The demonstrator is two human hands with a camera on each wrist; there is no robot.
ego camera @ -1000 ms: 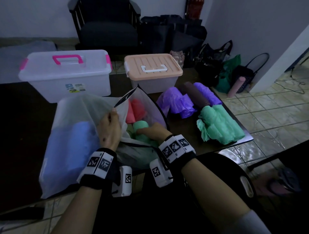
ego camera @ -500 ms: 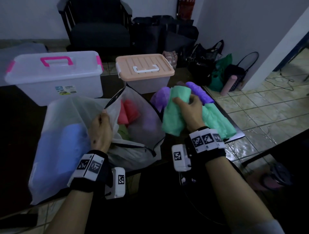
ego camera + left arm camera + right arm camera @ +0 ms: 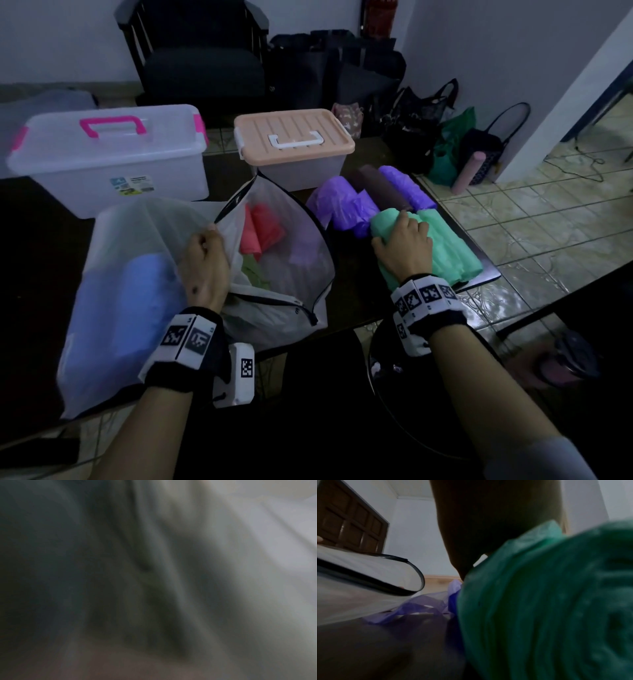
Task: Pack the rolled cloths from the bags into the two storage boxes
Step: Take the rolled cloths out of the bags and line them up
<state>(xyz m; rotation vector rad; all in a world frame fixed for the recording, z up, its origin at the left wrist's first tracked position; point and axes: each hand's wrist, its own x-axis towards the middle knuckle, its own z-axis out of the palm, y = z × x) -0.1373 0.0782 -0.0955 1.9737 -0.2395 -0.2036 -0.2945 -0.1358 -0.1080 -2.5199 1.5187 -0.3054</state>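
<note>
My left hand (image 3: pixel 205 240) grips the rim of a translucent zip bag (image 3: pixel 291 274) and holds it open. Inside lie red rolled cloths (image 3: pixel 262 229), an olive one and a purple one. My right hand (image 3: pixel 400 226) is curled over a green rolled cloth (image 3: pixel 385 222) that lies on the table beside other green rolls (image 3: pixel 452 246). In the right wrist view that green roll (image 3: pixel 547 601) fills the right side. Both storage boxes stand shut at the back: a clear one with pink handle (image 3: pixel 106 154) and one with a peach lid (image 3: pixel 294 137). The left wrist view shows only blurred grey fabric.
Purple rolls (image 3: pixel 342 205), a brown roll (image 3: pixel 380 185) and another purple roll (image 3: pixel 407 188) lie behind the green ones. A second translucent bag with a blue cloth (image 3: pixel 137 308) lies at the left. The table edge (image 3: pixel 486 277) is just right of the green rolls. Bags and a chair (image 3: pixel 198 51) stand behind.
My right hand lifted a green roll out of the zip bag, carried it to the right and lowered it onto the table beside the other green rolls. My left hand kept its hold on the bag.
</note>
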